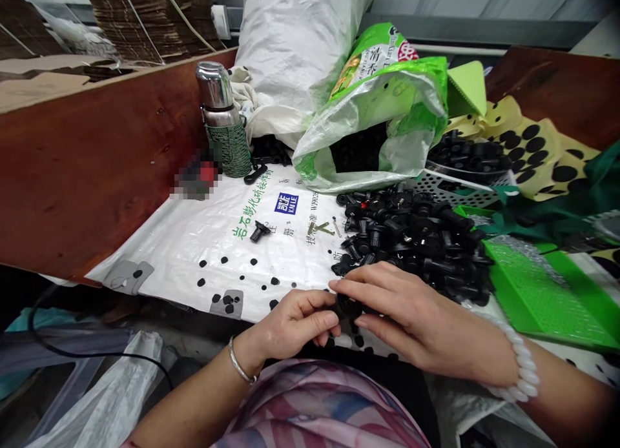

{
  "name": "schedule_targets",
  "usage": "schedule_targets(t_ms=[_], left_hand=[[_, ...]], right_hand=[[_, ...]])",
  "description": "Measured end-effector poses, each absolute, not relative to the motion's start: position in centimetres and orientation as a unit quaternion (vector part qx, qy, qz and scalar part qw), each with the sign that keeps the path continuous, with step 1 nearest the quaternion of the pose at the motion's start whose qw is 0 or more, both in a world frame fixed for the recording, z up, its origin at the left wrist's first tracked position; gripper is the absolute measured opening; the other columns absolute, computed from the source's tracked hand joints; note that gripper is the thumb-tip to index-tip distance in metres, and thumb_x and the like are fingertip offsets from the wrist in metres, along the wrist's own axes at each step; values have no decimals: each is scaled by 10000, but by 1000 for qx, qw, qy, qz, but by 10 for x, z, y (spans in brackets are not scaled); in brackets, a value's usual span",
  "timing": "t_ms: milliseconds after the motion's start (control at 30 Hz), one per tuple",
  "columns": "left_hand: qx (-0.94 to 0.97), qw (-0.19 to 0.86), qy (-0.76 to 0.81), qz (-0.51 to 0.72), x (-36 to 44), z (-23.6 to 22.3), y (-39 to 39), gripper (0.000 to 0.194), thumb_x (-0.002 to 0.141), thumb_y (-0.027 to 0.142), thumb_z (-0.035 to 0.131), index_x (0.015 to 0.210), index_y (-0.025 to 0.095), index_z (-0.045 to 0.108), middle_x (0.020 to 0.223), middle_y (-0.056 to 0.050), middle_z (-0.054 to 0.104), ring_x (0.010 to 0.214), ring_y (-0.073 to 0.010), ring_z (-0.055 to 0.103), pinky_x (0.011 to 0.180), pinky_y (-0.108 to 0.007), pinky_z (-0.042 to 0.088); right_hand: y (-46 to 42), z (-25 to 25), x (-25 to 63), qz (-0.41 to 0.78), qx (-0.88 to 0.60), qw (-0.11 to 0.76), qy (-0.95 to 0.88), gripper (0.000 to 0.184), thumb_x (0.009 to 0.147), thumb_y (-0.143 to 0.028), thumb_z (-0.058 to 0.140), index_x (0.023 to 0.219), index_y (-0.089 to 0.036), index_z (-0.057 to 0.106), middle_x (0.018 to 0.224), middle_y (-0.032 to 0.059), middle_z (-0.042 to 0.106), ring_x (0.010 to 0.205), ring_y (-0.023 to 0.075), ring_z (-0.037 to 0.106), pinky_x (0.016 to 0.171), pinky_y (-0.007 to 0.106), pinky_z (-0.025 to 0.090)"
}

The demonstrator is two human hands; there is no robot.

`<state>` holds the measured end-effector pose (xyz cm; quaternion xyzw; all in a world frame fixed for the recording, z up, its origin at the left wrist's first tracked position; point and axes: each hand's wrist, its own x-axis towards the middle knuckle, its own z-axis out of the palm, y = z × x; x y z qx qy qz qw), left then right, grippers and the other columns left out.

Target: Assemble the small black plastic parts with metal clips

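Between my two hands, at the front edge of the white sheet, is a round black plastic part (347,306). My left hand (303,322) pinches it from the left with thumb and fingers. From the right, my right hand (402,306) closes its fingertips around the same part, covering much of it. A large pile of similar black plastic parts (411,235) lies just beyond my right hand. One single black part (260,232) sits apart on the sheet to the left, and small metal pieces (320,228) lie between it and the pile.
A steel thermos (225,125) in a green net stands by the wooden side board (97,164). Behind the pile, a green and white plastic bag (368,132) gapes open beside a white sack (300,48). At right are a perforated basket (469,180) and a green tray (542,286) of small metal pieces.
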<state>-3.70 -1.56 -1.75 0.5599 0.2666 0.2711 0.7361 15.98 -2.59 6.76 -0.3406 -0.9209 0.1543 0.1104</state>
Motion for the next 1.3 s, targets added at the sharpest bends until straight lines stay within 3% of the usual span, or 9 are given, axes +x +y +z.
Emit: schedule_targets(t_ms=[200,433,633,833,1167,1300], left_hand=[[555,742,263,267,-39,-17,-18,295,816,397,541,846,107,589,697,-33,556,509,-58,461,487,-179,360],[549,742,253,290,-37,-18,-20,286,816,387,550,853,105,586,676,-18,527,518,-60,450,494,-181,362],[545,750,248,282,-37,-19,-19,289,824,383,544,863,102,598,686,-26,538,520,-58,460,496,-180,368],[484,767,262,330,-34,-24,-21,394,768,414,615,1029,134,521,684,-8,570,480,-54,494,474,-174,402],[451,789,263,322,-34,-22,-18,378,742,473,622,853,116,565,627,-15,595,448,-59,516,454,-175,405],[453,788,267,319,-34,-23,-18,400,734,495,619,833,110,576,604,-12,592,440,-63,517,450,-180,403]], right_hand=[[-27,67,161,159,-347,134,-915,351,850,-168,461,1200,-160,478,993,105,588,880,192,562,759,322,449],[-29,63,159,166,-375,169,-896,300,833,-305,544,1084,-142,528,832,63,598,731,173,533,661,297,433],[-31,62,160,172,-375,164,-896,301,829,-262,538,1107,-148,511,865,67,593,763,179,525,678,303,428],[-30,60,159,158,-376,193,-892,300,831,-252,538,1108,-138,512,843,59,601,733,161,531,665,282,429],[-30,61,160,190,-371,195,-888,311,832,-227,535,1131,-144,513,932,81,595,819,166,542,726,282,448],[-31,63,159,223,-397,187,-870,318,824,-252,559,1128,-162,525,869,47,598,755,138,554,692,253,454]])
